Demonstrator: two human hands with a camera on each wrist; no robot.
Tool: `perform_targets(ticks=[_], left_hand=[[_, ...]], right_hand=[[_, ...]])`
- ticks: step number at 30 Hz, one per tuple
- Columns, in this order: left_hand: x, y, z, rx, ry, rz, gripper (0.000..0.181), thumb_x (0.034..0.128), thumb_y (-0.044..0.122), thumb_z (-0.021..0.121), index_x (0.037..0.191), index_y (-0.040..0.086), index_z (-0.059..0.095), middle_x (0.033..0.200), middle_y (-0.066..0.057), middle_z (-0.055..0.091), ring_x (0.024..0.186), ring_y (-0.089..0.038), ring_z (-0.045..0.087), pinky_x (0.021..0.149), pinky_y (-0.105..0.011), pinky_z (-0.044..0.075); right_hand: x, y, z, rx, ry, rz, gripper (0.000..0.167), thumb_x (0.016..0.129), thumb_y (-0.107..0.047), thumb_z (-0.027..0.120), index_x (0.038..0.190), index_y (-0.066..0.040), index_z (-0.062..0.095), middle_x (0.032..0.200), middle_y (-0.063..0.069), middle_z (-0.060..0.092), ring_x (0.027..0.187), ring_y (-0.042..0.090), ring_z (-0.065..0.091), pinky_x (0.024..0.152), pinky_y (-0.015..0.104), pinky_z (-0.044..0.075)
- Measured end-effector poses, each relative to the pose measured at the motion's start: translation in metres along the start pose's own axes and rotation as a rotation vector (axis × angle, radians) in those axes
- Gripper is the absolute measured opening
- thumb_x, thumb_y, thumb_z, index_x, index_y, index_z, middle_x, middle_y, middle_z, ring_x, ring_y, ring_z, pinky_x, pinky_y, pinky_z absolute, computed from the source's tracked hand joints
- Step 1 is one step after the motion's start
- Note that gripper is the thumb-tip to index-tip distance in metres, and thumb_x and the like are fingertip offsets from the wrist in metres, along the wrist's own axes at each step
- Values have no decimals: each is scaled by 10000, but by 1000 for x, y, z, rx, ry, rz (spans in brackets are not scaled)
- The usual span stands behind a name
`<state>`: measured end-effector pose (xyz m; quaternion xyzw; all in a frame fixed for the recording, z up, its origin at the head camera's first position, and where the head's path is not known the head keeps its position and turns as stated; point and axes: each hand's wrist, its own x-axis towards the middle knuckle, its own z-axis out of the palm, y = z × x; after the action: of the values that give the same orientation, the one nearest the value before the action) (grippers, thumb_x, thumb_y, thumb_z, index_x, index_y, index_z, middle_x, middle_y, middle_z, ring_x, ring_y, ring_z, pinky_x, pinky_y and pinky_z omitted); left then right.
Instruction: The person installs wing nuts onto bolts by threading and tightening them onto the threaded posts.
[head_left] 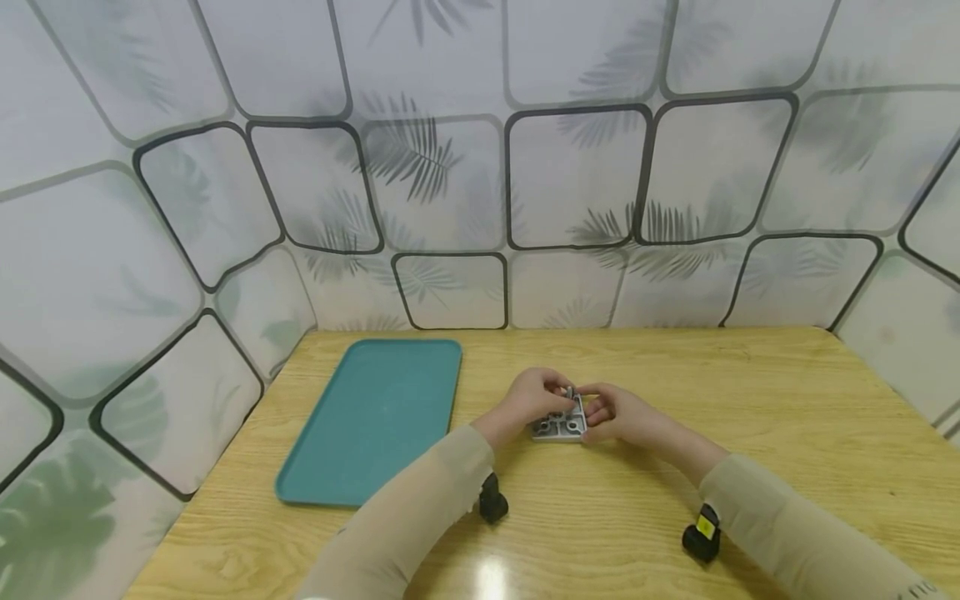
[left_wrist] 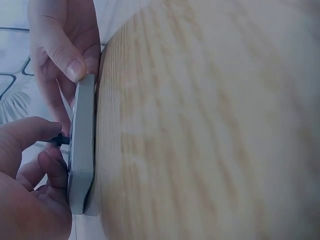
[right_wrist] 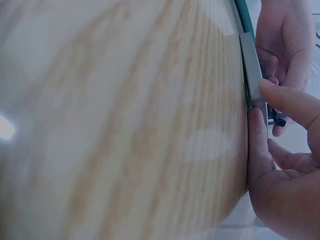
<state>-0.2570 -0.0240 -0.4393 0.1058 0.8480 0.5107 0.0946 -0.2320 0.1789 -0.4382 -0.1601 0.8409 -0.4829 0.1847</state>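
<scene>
A square silver-grey metal plate (head_left: 558,429) with round recesses on its upper face lies on the wooden table. My left hand (head_left: 534,396) reaches over it, and its thumb and forefinger pinch a small dark threaded screw (left_wrist: 61,140) that stands up from the plate. My right hand (head_left: 622,417) grips the plate's right side. In the right wrist view, its thumb and a finger lie against the plate's side wall (right_wrist: 251,70). The left hand covers the far left part of the plate in the head view.
A teal tray (head_left: 382,417) lies on the table (head_left: 600,517) left of the hands. Behind the table hangs a patterned curtain-like wall (head_left: 450,183). Each wrist carries a small black camera, such as the one by the right sleeve (head_left: 802,525).
</scene>
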Motion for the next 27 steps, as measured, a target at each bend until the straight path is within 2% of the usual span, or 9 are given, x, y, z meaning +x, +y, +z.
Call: perform_targets(ticks=[8, 14, 19, 27], left_hand=[[0, -1, -2, -2, -22, 10, 201, 911, 57, 786, 1111, 48, 800, 884, 22, 617, 824, -114, 524, 719, -224, 425], [0, -2, -1, 12, -35, 41, 185, 907, 15, 752, 1084, 33, 802, 871, 18, 624, 817, -112, 529, 721, -222, 427], [1, -2, -1, 37, -42, 57, 175, 914, 5, 731, 1065, 46, 808, 862, 22, 618, 814, -119, 519, 732, -231, 411], [1, -1, 1, 87, -43, 66, 169, 918, 1, 705, 1038, 64, 807, 1013, -53, 747, 849, -102, 547, 779, -236, 432]], right_hand=[[0, 0, 0, -1, 6, -11, 812, 880, 0, 826, 1544, 127, 376, 1174, 197, 634, 1006, 189, 642, 820, 213, 539], [-1, 1, -1, -15, 3, -35, 811, 877, 8, 823, 1534, 147, 369, 1176, 226, 644, 1011, 195, 654, 827, 219, 541], [-2, -1, 0, -11, 7, -15, 805, 883, -1, 822, 1543, 125, 378, 1186, 213, 640, 1020, 198, 645, 835, 220, 535], [-2, -1, 1, -9, 10, -6, 801, 888, -23, 827, 1547, 103, 390, 1197, 202, 636, 1050, 226, 640, 853, 232, 531]])
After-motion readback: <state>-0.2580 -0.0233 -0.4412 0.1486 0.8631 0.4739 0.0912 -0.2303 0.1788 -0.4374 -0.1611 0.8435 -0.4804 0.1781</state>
